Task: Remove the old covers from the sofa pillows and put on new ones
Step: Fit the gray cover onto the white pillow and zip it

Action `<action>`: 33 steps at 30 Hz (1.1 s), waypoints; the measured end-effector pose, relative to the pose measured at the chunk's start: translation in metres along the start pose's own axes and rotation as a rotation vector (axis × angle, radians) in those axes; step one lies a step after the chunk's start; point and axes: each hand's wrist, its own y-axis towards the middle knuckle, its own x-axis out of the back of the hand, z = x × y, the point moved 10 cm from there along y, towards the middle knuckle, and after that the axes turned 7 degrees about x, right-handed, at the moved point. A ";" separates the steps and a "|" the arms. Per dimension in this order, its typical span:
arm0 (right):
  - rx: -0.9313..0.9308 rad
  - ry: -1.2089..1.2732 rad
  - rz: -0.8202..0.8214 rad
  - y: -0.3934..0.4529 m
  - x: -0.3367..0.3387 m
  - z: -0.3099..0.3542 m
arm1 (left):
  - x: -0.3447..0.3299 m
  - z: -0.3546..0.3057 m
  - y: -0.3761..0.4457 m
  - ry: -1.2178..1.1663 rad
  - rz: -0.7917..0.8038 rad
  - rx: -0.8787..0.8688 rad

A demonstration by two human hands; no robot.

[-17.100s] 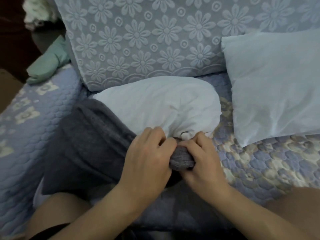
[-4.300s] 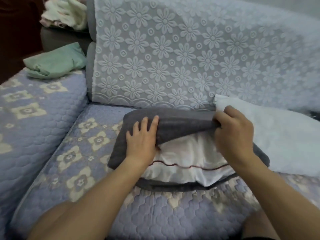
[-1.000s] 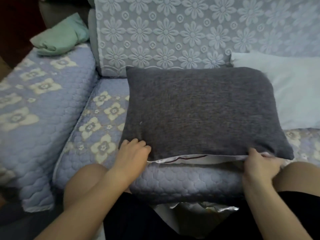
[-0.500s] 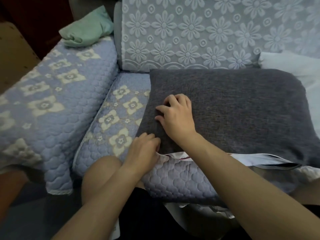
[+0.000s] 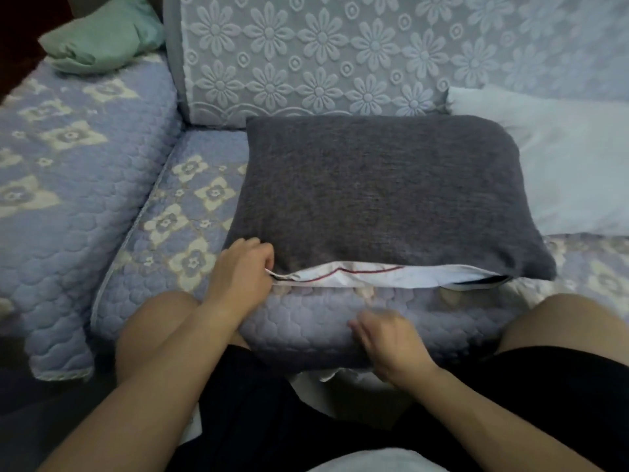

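A pillow in a dark grey cover (image 5: 381, 195) lies flat on the sofa seat (image 5: 190, 212). Its near edge gapes, and the white inner pillow (image 5: 357, 274) with a red seam line shows through the opening. My left hand (image 5: 240, 279) pinches the cover's near left corner at the end of that opening. My right hand (image 5: 391, 342) is blurred and hovers low in front of the seat's front edge, fingers loosely bent, holding nothing. A bare white pillow (image 5: 571, 168) lies to the right, against the backrest.
A folded green cloth (image 5: 98, 39) sits on the quilted armrest (image 5: 61, 172) at the left. A lace flower throw (image 5: 340, 56) covers the backrest. My knees flank the seat's front edge, and something white lies on the floor between them.
My right hand has left the top of the grey pillow and dropped to the seat's front edge. My left hand stays at the cover's near left corner.
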 end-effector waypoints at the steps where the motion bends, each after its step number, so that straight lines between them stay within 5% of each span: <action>1: -0.087 0.037 -0.012 0.000 0.006 -0.008 | 0.001 0.000 0.000 0.005 -0.004 0.009; 3: -0.149 0.101 0.037 -0.008 0.004 -0.016 | 0.001 -0.002 -0.003 0.006 -0.012 0.025; 8: -0.187 0.124 0.534 -0.071 -0.057 -0.021 | 0.004 -0.003 -0.009 0.023 -0.021 0.040; 10: -0.241 0.262 0.517 -0.070 -0.052 -0.023 | 0.005 -0.005 -0.012 0.043 -0.029 0.033; 13: -0.402 0.537 0.214 -0.046 -0.004 -0.039 | 0.006 -0.006 -0.016 0.108 -0.070 0.002; 17: -0.780 1.138 -0.602 -0.057 0.066 -0.114 | 0.012 -0.010 -0.021 0.270 -0.149 0.003; 22: -0.939 1.941 -0.857 -0.048 0.081 -0.165 | 0.016 -0.025 -0.024 0.387 -0.172 -0.053; 25: -0.940 1.764 -0.992 -0.061 0.103 -0.200 | 0.018 -0.027 -0.029 0.389 -0.170 -0.109; 29: -1.109 1.397 -0.818 -0.084 0.090 -0.215 | 0.010 -0.026 -0.031 0.391 -0.127 -0.065; 33: -1.028 1.126 -0.957 -0.090 0.115 -0.209 | 0.012 0.029 -0.021 0.016 -0.079 0.476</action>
